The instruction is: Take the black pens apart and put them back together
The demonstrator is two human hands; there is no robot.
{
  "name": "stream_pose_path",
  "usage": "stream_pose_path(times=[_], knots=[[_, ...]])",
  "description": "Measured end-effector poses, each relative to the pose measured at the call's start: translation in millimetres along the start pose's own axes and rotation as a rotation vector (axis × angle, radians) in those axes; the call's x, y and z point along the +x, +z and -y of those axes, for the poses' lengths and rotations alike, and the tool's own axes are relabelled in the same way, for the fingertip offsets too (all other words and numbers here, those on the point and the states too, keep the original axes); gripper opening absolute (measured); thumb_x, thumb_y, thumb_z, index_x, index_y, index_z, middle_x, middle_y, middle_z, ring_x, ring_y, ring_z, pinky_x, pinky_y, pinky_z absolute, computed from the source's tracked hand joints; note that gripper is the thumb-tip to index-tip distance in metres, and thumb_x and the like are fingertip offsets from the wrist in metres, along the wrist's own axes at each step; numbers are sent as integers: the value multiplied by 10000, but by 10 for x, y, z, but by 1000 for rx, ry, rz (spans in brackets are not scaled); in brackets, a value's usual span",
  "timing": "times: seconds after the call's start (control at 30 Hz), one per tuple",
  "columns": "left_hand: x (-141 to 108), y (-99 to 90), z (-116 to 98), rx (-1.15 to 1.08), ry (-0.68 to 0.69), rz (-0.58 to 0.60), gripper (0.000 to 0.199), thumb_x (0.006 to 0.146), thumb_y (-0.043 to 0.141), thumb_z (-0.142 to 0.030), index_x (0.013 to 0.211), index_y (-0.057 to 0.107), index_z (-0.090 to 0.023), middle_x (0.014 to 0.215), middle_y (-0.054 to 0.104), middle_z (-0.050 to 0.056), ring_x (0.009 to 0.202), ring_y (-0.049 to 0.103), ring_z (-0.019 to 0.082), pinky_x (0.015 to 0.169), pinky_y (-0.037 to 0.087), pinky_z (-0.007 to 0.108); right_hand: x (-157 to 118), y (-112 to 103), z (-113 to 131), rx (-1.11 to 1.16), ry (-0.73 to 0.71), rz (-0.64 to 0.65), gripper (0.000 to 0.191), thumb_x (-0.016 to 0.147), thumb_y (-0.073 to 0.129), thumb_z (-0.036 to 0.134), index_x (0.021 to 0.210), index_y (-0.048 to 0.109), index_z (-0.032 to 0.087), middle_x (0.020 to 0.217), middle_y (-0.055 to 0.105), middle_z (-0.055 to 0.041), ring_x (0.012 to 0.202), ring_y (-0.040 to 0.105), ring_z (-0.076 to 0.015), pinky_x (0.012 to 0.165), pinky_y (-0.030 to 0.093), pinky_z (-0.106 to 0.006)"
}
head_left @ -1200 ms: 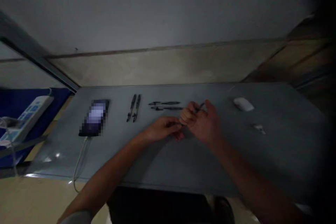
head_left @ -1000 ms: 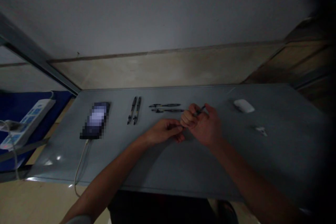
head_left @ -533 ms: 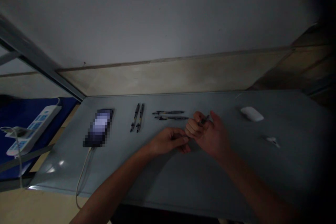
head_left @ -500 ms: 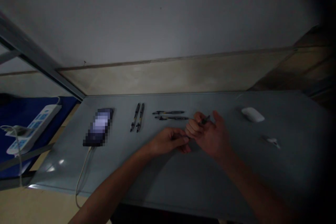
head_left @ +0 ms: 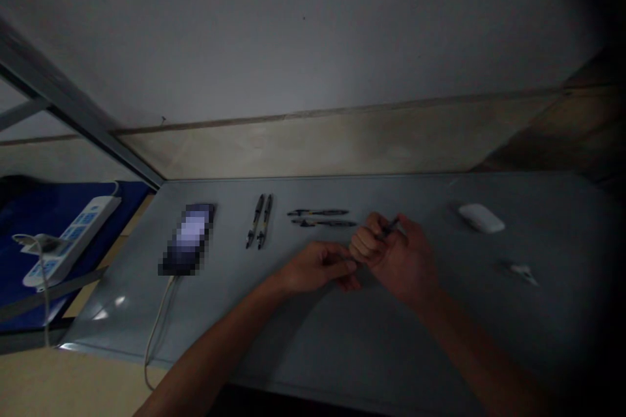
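My right hand (head_left: pixel 391 251) is closed around a dark pen (head_left: pixel 390 227), whose upper end sticks out between the curled fingers and the thumb. The thumb tip touches or nearly touches that end. Just beside it, my left hand (head_left: pixel 325 267) pinches the lower end of what looks like the same pen; most of it is hidden by the fingers. Behind the hands lie two dark pens, an upper pen (head_left: pixel 317 212) and a lower pen (head_left: pixel 325 223), roughly parallel to the table's back edge. Two more pens, a left one (head_left: pixel 255 221) and a right one (head_left: pixel 265 221), lie side by side further left.
On the grey table (head_left: pixel 220 326), a phone (head_left: pixel 188 238) with a charging cable (head_left: pixel 155 332) lies at the left. A white rounded case (head_left: pixel 482 217) and a small white object (head_left: pixel 523 273) sit at the right. Beyond the left edge is a power strip (head_left: pixel 73 241).
My right thumb has come down from a raised position to the pen's upper end. Both hands keep their hold. The whole view has shifted slightly.
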State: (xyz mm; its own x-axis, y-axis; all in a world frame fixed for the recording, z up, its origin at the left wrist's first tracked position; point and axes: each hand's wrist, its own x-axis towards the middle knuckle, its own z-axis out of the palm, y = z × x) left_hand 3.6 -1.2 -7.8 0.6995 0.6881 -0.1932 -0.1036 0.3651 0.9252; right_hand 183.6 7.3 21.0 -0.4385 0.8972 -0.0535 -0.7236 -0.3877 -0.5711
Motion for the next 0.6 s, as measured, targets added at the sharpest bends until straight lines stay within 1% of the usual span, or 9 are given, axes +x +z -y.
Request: stream_pose_path(times=[0.23, 0.5, 0.6], knots=[[-10, 17, -36, 7, -15, -12, 481, 802, 728, -563, 965, 645, -118, 771, 713, 69, 678, 661, 138, 692, 521, 275, -20, 37, 17, -13, 3, -9, 368, 897, 499, 536, 697, 464, 230, 580, 236, 44, 541, 184, -150, 548, 336, -305], [-16, 26, -62, 34, -21, -7, 468, 804, 722, -566, 914, 658, -116, 780, 717, 76, 677, 657, 136, 703, 527, 281, -20, 29, 30, -13, 24, -15, 288, 878, 499, 433, 684, 426, 233, 587, 217, 39, 543, 188, -155, 542, 320, -313], [-14, 30, -71, 38, -22, -12, 480, 800, 723, -573, 906, 665, -108, 780, 720, 83, 677, 663, 143, 696, 530, 283, -11, 34, 19, -8, 20, -19, 294, 883, 501, 433, 683, 416, 235, 584, 217, 41, 535, 197, -153, 538, 327, -311]])
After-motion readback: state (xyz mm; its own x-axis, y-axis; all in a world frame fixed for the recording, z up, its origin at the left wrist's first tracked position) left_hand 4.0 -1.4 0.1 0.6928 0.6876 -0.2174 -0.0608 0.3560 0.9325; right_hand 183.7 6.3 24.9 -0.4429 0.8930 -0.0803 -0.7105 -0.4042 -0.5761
